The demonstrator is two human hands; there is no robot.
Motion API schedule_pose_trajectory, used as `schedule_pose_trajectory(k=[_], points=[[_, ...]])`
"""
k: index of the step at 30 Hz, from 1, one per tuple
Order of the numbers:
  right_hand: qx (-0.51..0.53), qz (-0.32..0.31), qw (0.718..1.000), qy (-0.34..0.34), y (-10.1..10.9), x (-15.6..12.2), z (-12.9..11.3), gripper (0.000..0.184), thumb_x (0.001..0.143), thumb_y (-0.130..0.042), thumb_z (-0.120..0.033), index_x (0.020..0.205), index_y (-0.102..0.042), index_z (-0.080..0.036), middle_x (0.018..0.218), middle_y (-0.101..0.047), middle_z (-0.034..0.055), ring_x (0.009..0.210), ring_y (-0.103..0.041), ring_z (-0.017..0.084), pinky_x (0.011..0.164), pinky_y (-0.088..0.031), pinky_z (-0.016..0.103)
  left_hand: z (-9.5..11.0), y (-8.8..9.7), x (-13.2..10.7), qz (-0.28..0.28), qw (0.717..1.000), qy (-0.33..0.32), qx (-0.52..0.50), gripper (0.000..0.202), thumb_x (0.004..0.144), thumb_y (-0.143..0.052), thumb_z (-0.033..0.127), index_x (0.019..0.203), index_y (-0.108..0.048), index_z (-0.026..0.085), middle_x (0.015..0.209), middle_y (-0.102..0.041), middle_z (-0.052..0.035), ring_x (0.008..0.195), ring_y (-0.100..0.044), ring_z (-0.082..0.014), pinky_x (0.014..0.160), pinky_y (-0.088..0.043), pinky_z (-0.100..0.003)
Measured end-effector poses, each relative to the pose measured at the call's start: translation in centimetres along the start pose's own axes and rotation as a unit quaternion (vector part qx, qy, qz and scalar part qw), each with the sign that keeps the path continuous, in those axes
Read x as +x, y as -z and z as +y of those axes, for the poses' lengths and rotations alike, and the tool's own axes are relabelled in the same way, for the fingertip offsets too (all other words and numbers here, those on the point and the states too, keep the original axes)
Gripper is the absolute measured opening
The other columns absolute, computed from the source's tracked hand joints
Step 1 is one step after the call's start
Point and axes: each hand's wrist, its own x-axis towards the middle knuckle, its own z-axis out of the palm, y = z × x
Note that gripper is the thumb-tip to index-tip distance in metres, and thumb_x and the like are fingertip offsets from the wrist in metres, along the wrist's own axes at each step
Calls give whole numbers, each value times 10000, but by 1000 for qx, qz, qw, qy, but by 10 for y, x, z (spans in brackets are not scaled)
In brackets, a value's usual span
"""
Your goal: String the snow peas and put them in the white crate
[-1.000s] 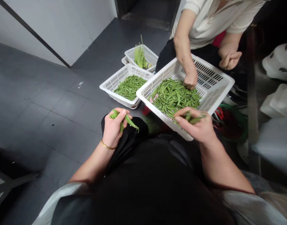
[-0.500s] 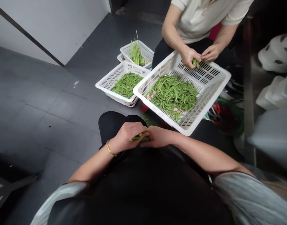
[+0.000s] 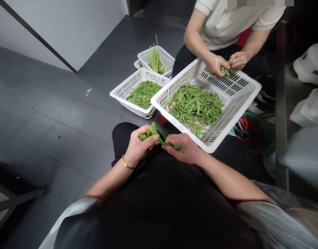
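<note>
My left hand [image 3: 140, 143] is closed around several green pea pods [image 3: 143, 136], with one pod [image 3: 154, 130] sticking up between thumb and finger. The lower end of that pod meets the fingertips of my right hand [image 3: 183, 147]. Small green pieces [image 3: 175, 146] show in my right hand's closed grip; whether they are whole pods or trimmings I cannot tell. Just beyond my hands, a large white slotted basket [image 3: 234, 122] holds a loose heap of pea pods [image 3: 196, 105]. Both hands are above my lap, over a black apron [image 3: 169, 204].
Opposite me sits a co-worker, whose hands [image 3: 225, 65] hold pods over the large basket's far edge. To its left stands a smaller white basket [image 3: 117, 92] of pods. Behind that, another basket [image 3: 169, 61] holds long green stalks [image 3: 155, 60]. White containers [image 3: 308, 107] stand at right.
My hands have moved slightly apart and turned, so the pods in them now show. One pod now stretches between them. The whole view has shifted a little.
</note>
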Motion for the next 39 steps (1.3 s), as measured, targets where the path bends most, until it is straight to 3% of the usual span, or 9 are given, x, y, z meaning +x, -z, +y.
schedule_pose_trajectory(k=[5,10,18,21,25,29,32,36,39], points=[[-10,-140,990,24,2,-2,-1,316,868,-466,-286,575,-421,-177,575,-474,-26,530,-426,87,523,-277,225,10,10,3,-107,984,-35,136,205,725,-688,314,654,-598,144,607,-530,9,534,-445,-86,498,-343,-211],[-34,-200,967,153,4,-6,-5,288,868,-460,-279,597,-442,-184,593,-508,-23,556,-441,96,537,-269,239,11,11,11,-290,946,121,83,282,707,-689,344,570,-548,142,477,-408,42,432,-346,-67,408,-241,-206],[120,-131,984,-13,-5,-9,3,339,851,-513,-290,551,-417,-165,532,-396,-49,491,-383,66,491,-267,215,-7,0,10,-45,990,95,-93,210,689,-719,309,697,-634,117,557,-568,-3,367,-373,-35,342,-231,-171],[269,75,954,-105,-5,-3,12,349,830,-558,-339,547,-452,-163,506,-419,-54,435,-386,57,437,-276,204,-9,-7,6,45,983,0,-178,167,742,-680,297,731,-613,145,502,-518,33,369,-378,-42,367,-283,-162],[401,336,842,-133,0,14,22,310,824,-549,-376,598,-460,-183,455,-401,-77,355,-376,56,371,-275,196,-5,-10,5,67,963,-36,-259,145,758,-663,272,735,-591,148,661,-599,-1,414,-429,-40,393,-335,-164],[333,190,900,-207,3,17,23,210,762,-622,-355,804,-597,-150,439,-429,-90,341,-377,50,356,-279,184,1,10,13,86,941,30,-327,238,758,-658,335,682,-525,153,725,-599,-10,616,-584,-104,531,-483,-206],[276,49,926,-252,5,10,21,542,693,-670,-256,1195,-504,-137,515,-494,-101,363,-401,54,376,-314,185,4,24,14,36,928,124,-350,256,758,-654,332,679,-482,160,602,-507,33,518,-532,-83,475,-472,-197],[218,28,947,-237,2,3,21,628,706,-593,-165,1303,-398,-146,609,-542,-76,460,-488,85,505,-430,232,3,15,10,-51,959,142,-241,198,708,-708,276,759,-559,156,461,-333,103,327,-251,-17,318,-229,-138],[125,57,972,-189,-8,4,21,543,719,-584,-180,1249,-464,-155,873,-640,34,795,-616,170,765,-486,328,0,-3,10,-27,997,60,-28,197,667,-744,230,822,-655,146,526,-504,46,430,-420,-51,398,-323,-165]])
